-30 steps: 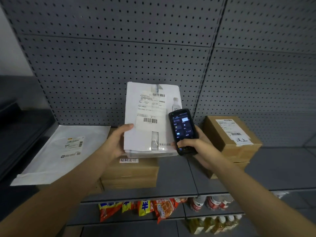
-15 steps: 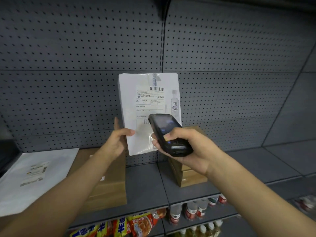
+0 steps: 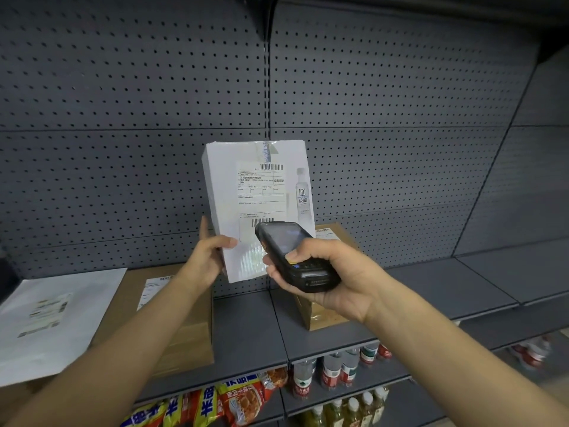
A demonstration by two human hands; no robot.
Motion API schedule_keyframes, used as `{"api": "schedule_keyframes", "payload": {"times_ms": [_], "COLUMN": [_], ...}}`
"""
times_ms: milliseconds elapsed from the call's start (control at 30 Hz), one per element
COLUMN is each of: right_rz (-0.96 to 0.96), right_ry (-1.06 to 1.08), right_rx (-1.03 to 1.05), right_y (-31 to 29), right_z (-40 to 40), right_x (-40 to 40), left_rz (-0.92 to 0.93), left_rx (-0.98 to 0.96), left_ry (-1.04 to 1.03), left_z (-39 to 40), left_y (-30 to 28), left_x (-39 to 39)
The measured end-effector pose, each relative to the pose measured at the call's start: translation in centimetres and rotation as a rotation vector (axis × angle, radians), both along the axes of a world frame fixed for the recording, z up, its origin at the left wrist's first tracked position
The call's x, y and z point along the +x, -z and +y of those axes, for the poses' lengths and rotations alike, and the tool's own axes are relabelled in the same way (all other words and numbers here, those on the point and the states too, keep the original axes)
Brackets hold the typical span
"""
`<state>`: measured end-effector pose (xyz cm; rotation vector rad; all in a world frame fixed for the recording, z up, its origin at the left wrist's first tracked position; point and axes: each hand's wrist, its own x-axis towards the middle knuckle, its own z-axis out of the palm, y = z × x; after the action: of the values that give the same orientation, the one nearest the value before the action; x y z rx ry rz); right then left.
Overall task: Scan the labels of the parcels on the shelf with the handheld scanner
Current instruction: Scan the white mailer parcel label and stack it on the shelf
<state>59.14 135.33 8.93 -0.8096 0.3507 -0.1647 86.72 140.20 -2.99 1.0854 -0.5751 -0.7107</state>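
Handheld scanner [image 3: 295, 257] (matte black) gripped by right hand [image 3: 332, 278], left hand [image 3: 209, 257] pinching flat white parcel [image 3: 258, 208].

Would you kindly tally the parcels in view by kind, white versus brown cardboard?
White parcels: 2, the held box and the flat mailer
Brown cardboard boxes: 2, left and right
Total: 4

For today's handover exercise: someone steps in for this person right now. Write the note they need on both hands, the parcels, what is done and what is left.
Left hand holds the white parcel upright, label facing you.
Right hand grips the scanner, its tip at the label's lower barcode.
On the shelf: flat white mailer, left brown box, right brown box.
Done: parcel lifted, scanner aimed; no confirmation visible.
Left: finish this scan, then probably the others.
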Motion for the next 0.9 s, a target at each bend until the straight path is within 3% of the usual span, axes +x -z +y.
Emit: {"api": "schedule_keyframes", "payload": {"times_ms": [633,900], "right_rz": [0.011,0.037], "right_ry": [0.016,0.035], "right_rx": [-0.056,-0.15], "right_y": [0.4,1.9], "right_z": [1.3,0.2], "right_x": [2.3,3.4], "left_rz": [0.017,0.129], "left_rx": [0.017,0.019], "left_ry": [0.01,-0.062], "left_z": [1.9,1.8], "left_y": [-0.1,0.4], "left_x": [2.0,2.1]}}
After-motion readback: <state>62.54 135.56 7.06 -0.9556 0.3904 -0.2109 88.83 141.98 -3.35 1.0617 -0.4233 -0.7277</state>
